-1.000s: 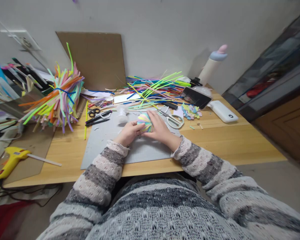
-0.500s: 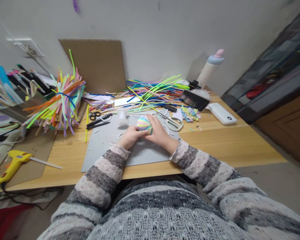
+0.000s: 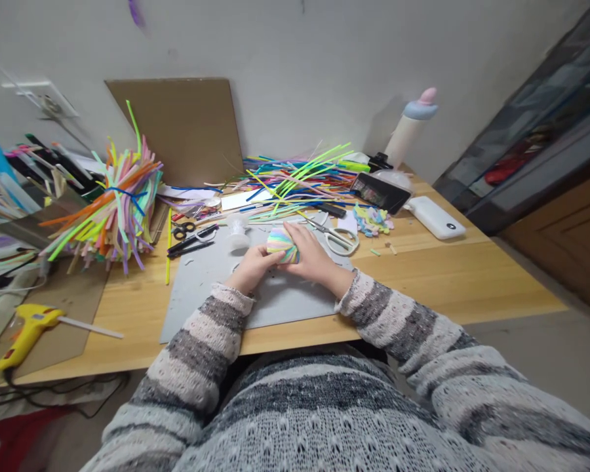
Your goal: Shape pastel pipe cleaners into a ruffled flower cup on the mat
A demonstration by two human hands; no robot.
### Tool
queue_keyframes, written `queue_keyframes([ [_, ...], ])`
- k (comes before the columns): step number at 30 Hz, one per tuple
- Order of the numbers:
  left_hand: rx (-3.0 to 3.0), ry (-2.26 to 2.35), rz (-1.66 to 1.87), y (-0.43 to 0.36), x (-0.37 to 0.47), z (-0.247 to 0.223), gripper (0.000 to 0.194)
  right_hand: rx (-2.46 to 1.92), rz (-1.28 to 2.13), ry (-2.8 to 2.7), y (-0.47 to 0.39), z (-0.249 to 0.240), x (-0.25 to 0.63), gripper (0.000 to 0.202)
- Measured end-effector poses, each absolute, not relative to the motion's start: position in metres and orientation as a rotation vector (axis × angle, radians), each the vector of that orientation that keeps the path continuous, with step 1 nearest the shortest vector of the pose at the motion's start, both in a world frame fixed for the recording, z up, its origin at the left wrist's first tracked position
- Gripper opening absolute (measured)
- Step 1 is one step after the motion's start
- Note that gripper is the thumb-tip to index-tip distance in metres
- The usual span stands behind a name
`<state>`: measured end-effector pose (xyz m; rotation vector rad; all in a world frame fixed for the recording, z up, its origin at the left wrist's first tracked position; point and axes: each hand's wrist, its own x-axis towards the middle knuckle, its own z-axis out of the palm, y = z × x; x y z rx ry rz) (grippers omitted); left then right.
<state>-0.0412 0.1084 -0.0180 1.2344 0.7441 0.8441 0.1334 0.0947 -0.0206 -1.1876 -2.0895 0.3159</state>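
Observation:
Between my two hands is a small rounded bundle of pastel striped pipe cleaners (image 3: 281,242), held just above a grey mat (image 3: 285,301). My left hand (image 3: 253,265) grips its lower left side, thumb across the front. My right hand (image 3: 309,252) wraps round its right side, fingers over the top. The underside of the bundle is hidden by my hands. A clear spool (image 3: 236,235) stands just left of them. White-handled scissors (image 3: 338,241) lie close by on the right.
A yellow glue gun (image 3: 29,331) lies at the left. A tied bunch of coloured pipe cleaners (image 3: 122,203) stands behind it. Loose pipe cleaners (image 3: 299,180) spread along the wall. A phone (image 3: 381,193), pastel scraps (image 3: 372,220) and a white power bank (image 3: 436,218) sit right.
The bundle has turned slightly in my hands, and more of its striped side shows. Both hands keep hold of it. The whole view has shifted a little.

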Motion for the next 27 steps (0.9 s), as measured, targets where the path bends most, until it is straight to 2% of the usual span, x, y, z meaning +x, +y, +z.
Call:
queue_keyframes([
  [5, 1.215, 0.725, 0.817, 0.106, -0.034, -0.027, 0.039, -1.386, 0.268, -1.990, 0.087, -0.018, 0.126, 0.095],
  [8, 1.209, 0.711, 0.793, 0.105, -0.031, -0.031, 0.042, -1.288, 0.279, -1.997, 0.087, -0.018, 0.123, 0.082],
  [12, 1.205, 0.720, 0.795, 0.106, -0.032, -0.032, 0.040, -1.134, 0.290, -2.021, 0.089, -0.019, 0.123, 0.077],
  [19, 1.235, 0.736, 0.787, 0.107, -0.041, -0.023, 0.040, -1.082, 0.257, -2.149, 0.093, -0.017, 0.130, 0.083],
  [23, 1.226, 0.794, 0.881, 0.107, -0.038, -0.023, 0.034, -1.288, 0.235, -2.075, 0.093, -0.021, 0.131, 0.094],
  [27, 1.194, 0.794, 0.905, 0.104, -0.031, -0.025, 0.042, -1.340, 0.301, -2.000, 0.093, -0.025, 0.127, 0.093],
])
